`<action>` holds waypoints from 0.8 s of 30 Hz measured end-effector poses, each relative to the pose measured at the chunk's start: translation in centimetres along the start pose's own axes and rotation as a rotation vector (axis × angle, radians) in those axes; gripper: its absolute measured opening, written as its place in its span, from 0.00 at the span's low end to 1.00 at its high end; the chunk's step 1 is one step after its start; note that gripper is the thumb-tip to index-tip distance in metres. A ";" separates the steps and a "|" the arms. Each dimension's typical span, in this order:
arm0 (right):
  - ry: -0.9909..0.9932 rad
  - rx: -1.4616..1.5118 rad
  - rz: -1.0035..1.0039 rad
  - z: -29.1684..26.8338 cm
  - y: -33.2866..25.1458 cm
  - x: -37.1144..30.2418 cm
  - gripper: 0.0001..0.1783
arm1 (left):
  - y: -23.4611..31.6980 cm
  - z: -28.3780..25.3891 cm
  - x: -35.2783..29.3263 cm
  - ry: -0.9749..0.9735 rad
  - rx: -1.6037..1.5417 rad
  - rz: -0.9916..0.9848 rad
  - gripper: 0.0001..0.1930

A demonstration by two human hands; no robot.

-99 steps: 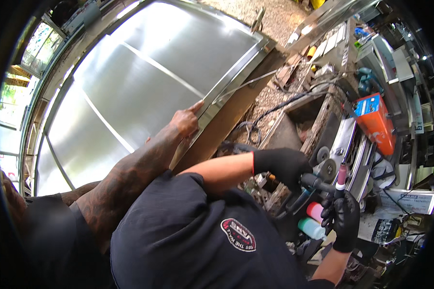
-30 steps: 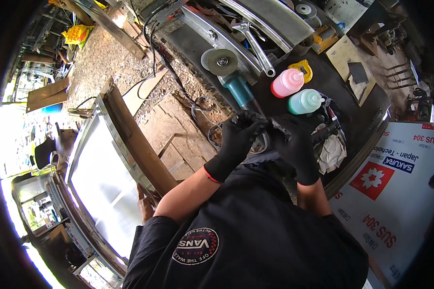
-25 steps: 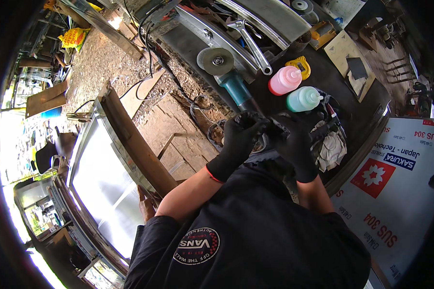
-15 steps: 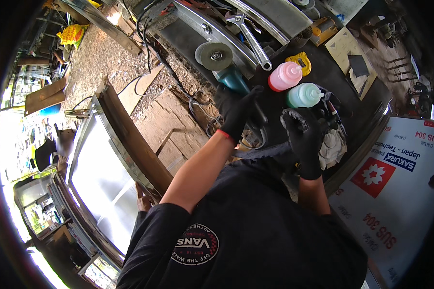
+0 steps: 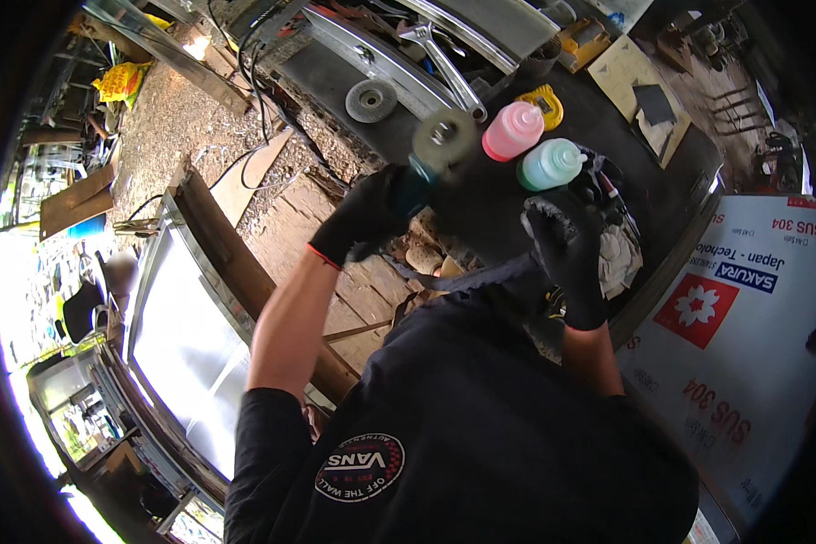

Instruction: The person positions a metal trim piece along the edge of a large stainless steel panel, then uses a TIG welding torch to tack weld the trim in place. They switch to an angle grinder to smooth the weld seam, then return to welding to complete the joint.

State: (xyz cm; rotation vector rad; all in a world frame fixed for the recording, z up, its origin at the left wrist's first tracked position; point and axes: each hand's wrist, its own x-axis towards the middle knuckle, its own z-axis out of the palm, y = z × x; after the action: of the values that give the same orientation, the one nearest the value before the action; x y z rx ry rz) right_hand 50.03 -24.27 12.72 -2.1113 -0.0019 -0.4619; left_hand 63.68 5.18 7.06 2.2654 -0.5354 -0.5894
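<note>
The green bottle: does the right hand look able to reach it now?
Probably yes: the right hand is close to the green bottle, with nothing visible between them, though I cannot tell whether the hand is empty.

Lettering [image 5: 361,467] on shirt [image 5: 517,435] and sheet [image 5: 775,358]

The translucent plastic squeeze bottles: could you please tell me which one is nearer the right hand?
The green translucent bottle, just beyond the black-gloved right hand; the pink translucent bottle stands farther off, beside the yellow tape measure.
</note>
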 end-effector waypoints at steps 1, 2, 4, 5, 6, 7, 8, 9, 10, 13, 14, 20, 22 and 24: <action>-0.003 0.008 0.022 -0.2 0.0 0.0 0.07 | 0.1 -0.5 0.0 -0.081 -0.032 0.052 0.37; -0.008 0.012 0.049 -0.5 0.1 -0.2 0.07 | 0.5 -0.8 -0.2 -0.187 -0.021 0.105 0.38; -0.010 0.109 0.103 -1.2 1.2 -0.9 0.07 | 2.0 -1.8 -0.5 -0.405 0.011 0.215 0.41; -0.004 0.146 0.128 -1.4 1.5 -1.0 0.07 | 1.5 -1.1 0.4 -0.497 0.083 0.252 0.41; 0.012 0.164 0.147 -1.5 1.4 -1.3 0.07 | 1.7 -1.2 1.0 -0.484 0.198 0.343 0.40; 0.029 0.183 0.166 -1.7 1.1 -1.5 0.07 | 2.1 -1.4 1.4 -0.471 0.311 0.436 0.40; 0.048 0.201 0.185 -1.8 1.0 -1.8 0.07 | 2.5 -1.6 1.9 -0.456 0.422 0.531 0.39; 0.072 0.168 0.193 -1.9 0.9 -2.4 0.08 | 3.1 -1.5 2.6 -0.476 0.524 0.562 0.37; 0.090 0.135 0.198 -1.9 0.9 -2.7 0.08 | 3.6 -1.3 3.3 -0.488 0.624 0.590 0.35; 0.110 0.040 0.204 -2.1 1.6 -3.7 0.09 | 4.6 -1.6 5.5 -0.451 0.818 0.740 0.30; 0.110 0.039 0.220 -2.2 1.5 -4.0 0.09 | 4.9 -1.8 6.4 -0.425 0.864 0.799 0.28; 0.207 0.060 0.402 -2.4 0.9 -5.6 0.12 | 1.3 -0.4 8.8 -0.314 0.829 0.934 0.31; 0.205 0.032 0.474 -2.4 1.7 -6.8 0.12 | 1.1 0.0 7.5 -0.165 0.823 1.009 0.33; 0.210 -0.019 0.451 -2.3 2.2 -6.9 0.12 | 1.5 -0.2 7.6 -0.176 0.767 1.034 0.38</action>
State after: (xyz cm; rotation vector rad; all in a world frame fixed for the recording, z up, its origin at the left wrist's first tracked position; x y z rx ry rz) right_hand 43.29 -26.13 9.81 -1.9927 0.5885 -0.4061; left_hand 69.63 0.28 6.37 2.1418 -2.1110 -0.0182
